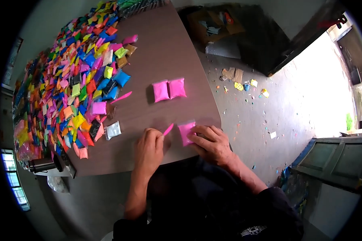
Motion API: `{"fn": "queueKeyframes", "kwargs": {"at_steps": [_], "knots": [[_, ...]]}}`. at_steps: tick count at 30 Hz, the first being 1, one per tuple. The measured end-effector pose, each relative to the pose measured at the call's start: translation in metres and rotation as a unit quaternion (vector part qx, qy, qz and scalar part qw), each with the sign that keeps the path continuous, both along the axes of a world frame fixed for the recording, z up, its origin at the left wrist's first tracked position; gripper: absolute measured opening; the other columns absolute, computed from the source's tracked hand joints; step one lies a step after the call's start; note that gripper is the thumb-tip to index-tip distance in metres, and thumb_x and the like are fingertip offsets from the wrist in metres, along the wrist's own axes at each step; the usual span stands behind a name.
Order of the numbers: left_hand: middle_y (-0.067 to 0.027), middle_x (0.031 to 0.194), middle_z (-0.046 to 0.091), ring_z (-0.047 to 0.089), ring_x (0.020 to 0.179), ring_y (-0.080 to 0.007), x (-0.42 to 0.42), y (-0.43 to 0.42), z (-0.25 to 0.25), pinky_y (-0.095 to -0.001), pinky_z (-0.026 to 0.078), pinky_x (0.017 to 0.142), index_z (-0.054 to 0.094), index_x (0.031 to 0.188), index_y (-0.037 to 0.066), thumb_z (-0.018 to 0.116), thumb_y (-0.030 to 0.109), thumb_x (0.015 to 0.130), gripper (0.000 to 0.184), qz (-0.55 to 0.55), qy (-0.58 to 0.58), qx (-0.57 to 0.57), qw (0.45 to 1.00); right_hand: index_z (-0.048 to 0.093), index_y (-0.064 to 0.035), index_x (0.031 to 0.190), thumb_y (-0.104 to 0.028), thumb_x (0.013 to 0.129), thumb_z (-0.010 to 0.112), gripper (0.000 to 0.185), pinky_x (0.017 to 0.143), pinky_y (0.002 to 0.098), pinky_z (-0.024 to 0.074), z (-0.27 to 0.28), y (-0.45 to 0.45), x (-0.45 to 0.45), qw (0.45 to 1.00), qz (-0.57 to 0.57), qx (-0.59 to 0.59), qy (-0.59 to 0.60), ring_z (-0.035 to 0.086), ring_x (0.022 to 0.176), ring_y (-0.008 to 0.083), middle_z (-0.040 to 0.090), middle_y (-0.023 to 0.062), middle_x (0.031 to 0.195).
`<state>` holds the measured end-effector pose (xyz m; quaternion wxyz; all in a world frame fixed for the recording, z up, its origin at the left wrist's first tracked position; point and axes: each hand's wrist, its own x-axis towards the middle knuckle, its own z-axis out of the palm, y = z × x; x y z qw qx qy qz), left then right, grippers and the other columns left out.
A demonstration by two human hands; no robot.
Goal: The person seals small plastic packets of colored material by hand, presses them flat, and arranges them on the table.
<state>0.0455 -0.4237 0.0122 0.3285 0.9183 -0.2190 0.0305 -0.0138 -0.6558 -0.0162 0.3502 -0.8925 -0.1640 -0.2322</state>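
Observation:
My left hand (150,149) is closed, pinching a small pink plastic clay tool (169,129) that points up and to the right. Close by, my right hand (211,144) has its fingers on a clear packet of pink modelling clay (186,133) near the table's front edge. The packet and the tool are a short gap apart. Farther up the table lie two more pink clay packets, a left one (161,91) and a right one (177,88), side by side. Another pink tool (124,97) rests at the edge of the pile.
A large heap of many-coloured clay packets (84,76) covers the left of the brown table (149,52). A silvery white packet (113,131) lies at its near edge. A dark cylinder (42,165) is at the left corner. Scraps and a cardboard box (213,24) are beyond the table's right edge.

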Motion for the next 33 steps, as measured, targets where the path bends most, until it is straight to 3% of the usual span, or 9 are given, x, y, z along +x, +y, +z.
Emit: {"fn": "queueKeyframes", "kwargs": {"at_steps": [4,6,9,11,24,26,30,33], "knots": [[-0.0139,0.084,0.067,0.068,0.072,-0.029,-0.012,-0.022,0.003,-0.0404,0.053,0.065,0.059,0.097,0.003,0.065,0.007,0.095,0.007,-0.026,0.095,-0.061,0.993,0.075,-0.0114,0.104,-0.009,0.068,0.085,0.038,0.074,0.0331,0.0546,-0.007,-0.004,0.002,1.0,0.006,-0.008,-0.001,0.067,0.091,0.0214,0.071,0.0036,0.11],[-0.0134,0.083,0.069,0.069,0.071,-0.0262,-0.006,-0.03,0.002,-0.0377,0.053,0.064,0.062,0.098,0.001,0.067,0.008,0.095,0.008,-0.044,0.082,-0.066,0.993,0.075,-0.0119,0.106,-0.01,0.068,0.086,0.039,0.072,0.0328,0.0539,-0.013,-0.005,0.002,1.0,0.008,0.002,-0.024,0.068,0.087,0.0205,0.072,0.003,0.11],[-0.0132,0.083,0.069,0.069,0.072,-0.0274,0.005,-0.037,-0.005,-0.0373,0.053,0.064,0.067,0.095,0.001,0.071,0.007,0.093,0.008,-0.045,0.058,-0.108,0.991,0.075,-0.0123,0.107,-0.01,0.069,0.086,0.04,0.072,0.0322,0.053,-0.013,-0.005,0.001,1.0,0.007,0.015,-0.019,0.068,0.086,0.02,0.072,0.0031,0.111],[-0.0156,0.086,0.067,0.066,0.08,-0.0366,0.012,-0.038,-0.002,-0.0437,0.053,0.07,0.068,0.094,0.001,0.071,0.007,0.091,0.007,-0.055,0.058,-0.101,0.992,0.075,-0.0124,0.107,-0.011,0.069,0.086,0.039,0.071,0.0317,0.0525,-0.011,-0.005,0.001,1.0,0.005,0.019,-0.017,0.068,0.086,0.0194,0.072,0.0027,0.111],[-0.0126,0.084,0.067,0.067,0.075,-0.0311,0.021,-0.048,0.016,-0.0373,0.053,0.067,0.07,0.091,0.001,0.072,0.003,0.088,0.005,-0.076,0.072,-0.073,0.992,0.075,-0.0163,0.11,-0.014,0.073,0.082,0.037,0.07,0.0311,0.0502,-0.016,-0.004,-0.002,1.0,0.001,0.017,-0.008,0.068,0.088,0.0178,0.071,-0.0004,0.115],[-0.0093,0.085,0.065,0.067,0.078,-0.0314,0.026,-0.053,0.013,-0.0421,0.054,0.066,0.067,0.092,0.007,0.07,0.009,0.09,0.004,-0.125,0.006,-0.014,0.992,0.075,-0.0157,0.11,-0.014,0.073,0.082,0.037,0.07,0.0312,0.0502,-0.016,-0.003,0.0,1.0,0.003,0.02,-0.016,0.068,0.087,0.018,0.071,-0.0001,0.114],[-0.0089,0.085,0.064,0.066,0.077,-0.0321,0.045,-0.061,0.005,-0.0427,0.055,0.066,0.066,0.09,0.007,0.068,0.011,0.091,0.004,-0.147,-0.011,0.025,0.989,0.074,-0.0143,0.108,-0.014,0.073,0.082,0.036,0.069,0.0313,0.0502,-0.017,-0.002,0.001,0.999,-0.001,0.03,-0.027,0.068,0.085,0.0184,0.071,0.0005,0.112],[-0.0128,0.084,0.066,0.066,0.077,-0.0355,0.053,-0.064,-0.001,-0.0441,0.053,0.067,0.065,0.088,0.002,0.069,0.007,0.092,0.008,-0.14,0.01,-0.006,0.99,0.074,-0.013,0.106,-0.011,0.07,0.086,0.038,0.07,0.031,0.0485,-0.014,-0.003,-0.001,0.999,0.002,0.029,-0.012,0.068,0.087,0.017,0.073,0.0012,0.112]]}}
